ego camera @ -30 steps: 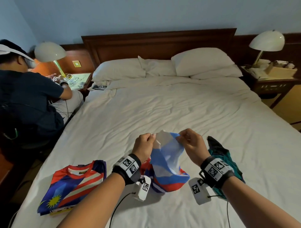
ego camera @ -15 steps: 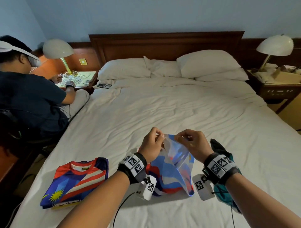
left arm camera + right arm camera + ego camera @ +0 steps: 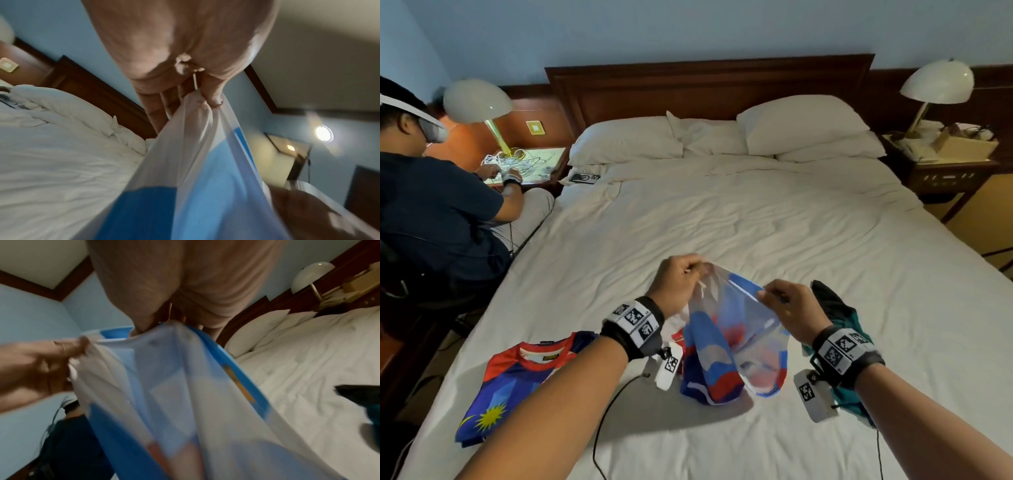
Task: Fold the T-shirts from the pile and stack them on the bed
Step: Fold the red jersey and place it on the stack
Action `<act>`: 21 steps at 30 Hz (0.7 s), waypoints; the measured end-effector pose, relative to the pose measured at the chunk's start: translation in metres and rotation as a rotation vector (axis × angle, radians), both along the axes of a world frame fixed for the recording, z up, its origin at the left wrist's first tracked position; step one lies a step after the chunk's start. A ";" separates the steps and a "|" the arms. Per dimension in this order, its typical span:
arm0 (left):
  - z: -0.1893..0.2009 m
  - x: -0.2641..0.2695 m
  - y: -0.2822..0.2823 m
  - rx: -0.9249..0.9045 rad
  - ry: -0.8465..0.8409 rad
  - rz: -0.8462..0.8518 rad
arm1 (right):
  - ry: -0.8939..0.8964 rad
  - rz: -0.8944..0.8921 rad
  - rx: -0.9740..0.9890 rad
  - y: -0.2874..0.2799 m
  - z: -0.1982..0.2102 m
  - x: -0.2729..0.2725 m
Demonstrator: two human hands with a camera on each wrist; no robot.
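Observation:
A white, blue and red T-shirt [image 3: 726,356] hangs above the bed [image 3: 722,212], held up by its top edge. My left hand [image 3: 681,284] pinches one end of that edge [image 3: 201,104]. My right hand [image 3: 787,305] pinches the other end [image 3: 156,329]. The shirt's lower part droops onto the sheet between my forearms. A folded red and blue jersey [image 3: 517,380] lies flat at the near left. A crumpled teal and black shirt [image 3: 835,308] sits behind my right wrist, partly hidden.
A person in a dark shirt [image 3: 431,212] sits at the bed's left side by a nightstand with cables [image 3: 517,161]. Pillows [image 3: 722,137] line the headboard. A lamp [image 3: 935,89] and nightstand stand at the right. White sheet stretches beyond my hands.
My hands have moved apart, spreading the shirt's top edge wider. The shirt has opened out and hangs more fully between them.

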State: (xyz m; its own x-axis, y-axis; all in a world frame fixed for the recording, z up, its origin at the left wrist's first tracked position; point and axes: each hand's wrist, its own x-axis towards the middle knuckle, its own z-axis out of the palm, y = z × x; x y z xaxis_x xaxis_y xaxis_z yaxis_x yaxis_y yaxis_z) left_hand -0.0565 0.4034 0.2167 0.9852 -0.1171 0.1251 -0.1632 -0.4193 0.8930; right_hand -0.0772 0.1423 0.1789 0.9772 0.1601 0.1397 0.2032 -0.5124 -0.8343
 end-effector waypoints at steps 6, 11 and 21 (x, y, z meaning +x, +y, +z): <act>0.025 0.030 0.037 -0.011 -0.112 0.318 | 0.154 -0.068 0.012 -0.027 -0.040 -0.017; 0.013 0.014 0.017 0.180 0.022 0.057 | 0.104 -0.111 0.305 -0.013 0.000 -0.012; 0.012 0.006 -0.045 0.018 0.086 -0.232 | -0.048 -0.074 0.038 0.004 0.012 -0.005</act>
State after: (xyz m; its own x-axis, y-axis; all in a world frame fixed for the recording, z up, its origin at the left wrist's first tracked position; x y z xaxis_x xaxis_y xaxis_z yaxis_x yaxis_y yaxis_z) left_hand -0.0501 0.3584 0.2291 0.9386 -0.3428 0.0378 -0.1808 -0.3957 0.9004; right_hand -0.0819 0.1459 0.1911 0.9782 0.0818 0.1910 0.2062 -0.4958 -0.8436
